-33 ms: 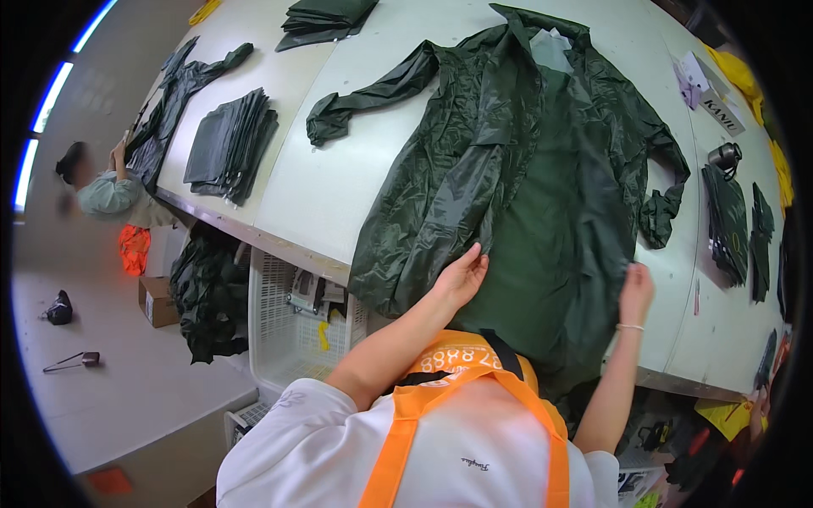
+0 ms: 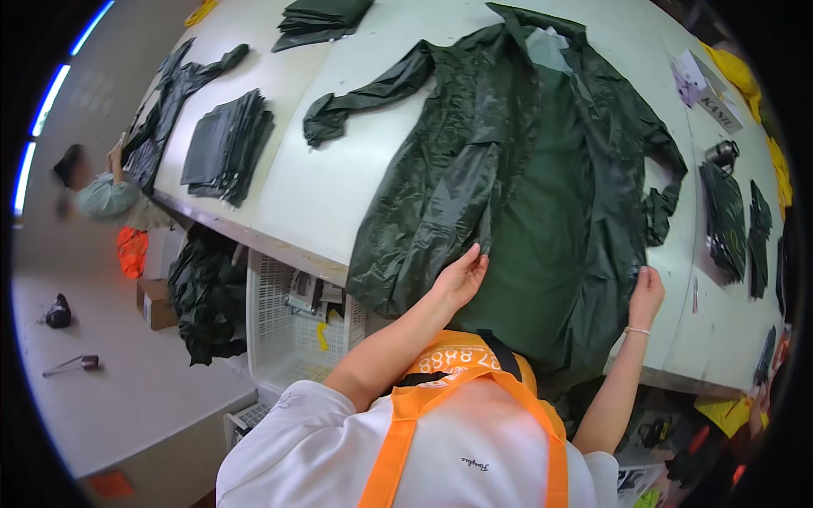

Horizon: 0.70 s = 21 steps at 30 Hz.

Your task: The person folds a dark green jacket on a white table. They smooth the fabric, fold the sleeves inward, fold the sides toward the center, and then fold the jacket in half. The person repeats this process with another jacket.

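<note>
1. Broad across most of the view: a white work table, with its near edge bent by the lens.
2. Laid out on the table's middle, straight ahead: a dark green coat, collar at the far end, sleeves out to both sides, front parted, hem hanging at the near edge by the wearer's waist.
3. Below the coat, at the lower edge: a white shirt under an orange apron.
4. Under the table, to the left: a white plastic crate, with small items inside.
5. Just left of the crate: a heap of dark garments.
6. Along the table's far left side: a crumpled dark garment, one sleeve stretched toward the coat.
7. Near that garment: a stack of folded dark green pieces.
8. Right of the coat, well apart from the stack: a smaller folded pile.
9. At the coat's inner front edge, low down: the left hand, fingers curled and touching the fabric; impossible to tell whether pinching or merely resting.
10. At the coat's right outer edge, near the hem: the right hand, fingertips together, pinching the fabric.
11. Just beyond the folded pile: a metal bottle.
12. Around the right wrist: a thin pale bracelet.
</note>
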Tool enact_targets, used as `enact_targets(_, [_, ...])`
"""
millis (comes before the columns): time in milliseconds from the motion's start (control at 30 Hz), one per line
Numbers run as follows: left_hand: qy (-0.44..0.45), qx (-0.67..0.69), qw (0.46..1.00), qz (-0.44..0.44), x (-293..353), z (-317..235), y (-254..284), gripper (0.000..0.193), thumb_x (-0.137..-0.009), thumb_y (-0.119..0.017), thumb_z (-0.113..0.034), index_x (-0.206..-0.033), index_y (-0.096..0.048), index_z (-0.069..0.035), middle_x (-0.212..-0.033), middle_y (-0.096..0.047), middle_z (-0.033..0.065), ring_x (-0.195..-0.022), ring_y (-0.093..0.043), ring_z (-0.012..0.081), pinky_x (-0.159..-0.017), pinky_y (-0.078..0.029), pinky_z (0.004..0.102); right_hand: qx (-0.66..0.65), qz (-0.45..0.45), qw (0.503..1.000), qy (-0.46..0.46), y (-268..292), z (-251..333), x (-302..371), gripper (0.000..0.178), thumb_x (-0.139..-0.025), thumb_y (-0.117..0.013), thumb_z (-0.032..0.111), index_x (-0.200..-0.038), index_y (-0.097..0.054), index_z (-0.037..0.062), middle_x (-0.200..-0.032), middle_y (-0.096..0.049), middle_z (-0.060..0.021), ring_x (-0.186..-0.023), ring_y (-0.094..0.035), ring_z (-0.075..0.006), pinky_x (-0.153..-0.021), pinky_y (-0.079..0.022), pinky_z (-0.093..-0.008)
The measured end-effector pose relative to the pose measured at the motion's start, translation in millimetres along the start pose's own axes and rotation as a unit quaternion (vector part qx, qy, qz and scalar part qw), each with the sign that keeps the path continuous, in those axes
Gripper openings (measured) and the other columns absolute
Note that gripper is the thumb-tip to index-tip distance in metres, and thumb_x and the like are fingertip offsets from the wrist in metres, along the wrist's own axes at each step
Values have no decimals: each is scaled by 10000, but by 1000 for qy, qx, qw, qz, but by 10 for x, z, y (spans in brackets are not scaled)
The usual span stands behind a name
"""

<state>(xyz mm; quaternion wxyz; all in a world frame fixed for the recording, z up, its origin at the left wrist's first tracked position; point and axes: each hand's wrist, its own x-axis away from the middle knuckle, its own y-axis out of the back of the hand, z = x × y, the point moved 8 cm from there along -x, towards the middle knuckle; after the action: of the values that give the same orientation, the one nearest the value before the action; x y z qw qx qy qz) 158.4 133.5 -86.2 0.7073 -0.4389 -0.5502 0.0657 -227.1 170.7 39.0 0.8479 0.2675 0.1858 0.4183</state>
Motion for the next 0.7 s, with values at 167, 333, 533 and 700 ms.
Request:
enact_targets(167, [27,-71,997,17,83,289,-73,224,-889,-640,-166,-1046,-568,-24,-1077,-613,123,-967,-594,180,-882,-514,267,-62,149,987,13,-757,918,781,225,-906,-563,187,-931,-599,-34,-723,-601,-94,-681,-547,-145,-666,-455,-313])
enact_targets(333, [76,-200,977,9,-1,594,-72,418,-867,-657,-318,-1153,-532,-40,-1331,-465,102,-1258,-380,218,-1080,-298,363,-30,206,977,-33,-1622,740,1280,205,-894,-515,160,-798,-524,-21,-697,-532,-220,-667,-552,-383,-607,-420,-416])
enact_targets(533, [20,-255,965,60,-320,668,95,278,-919,-594,-263,-1110,-550,-67,-1131,-566,69,-1054,-528,207,-938,-446,379,72,122,990,-5,-1788,735,1404,431,-948,-436,380,-776,-563,6,-767,-603,-276,-762,-571,-474,-672,-453,-538])
enact_targets(700, [5,-267,963,-27,-196,652,54,274,-892,-639,-236,-1091,-573,-60,-1061,-593,59,-1019,-528,198,-935,-395,325,-48,72,994,-63,-1565,638,1410,398,-935,-452,287,-729,-584,-27,-704,-574,-255,-701,-570,-447,-609,-431,-482])
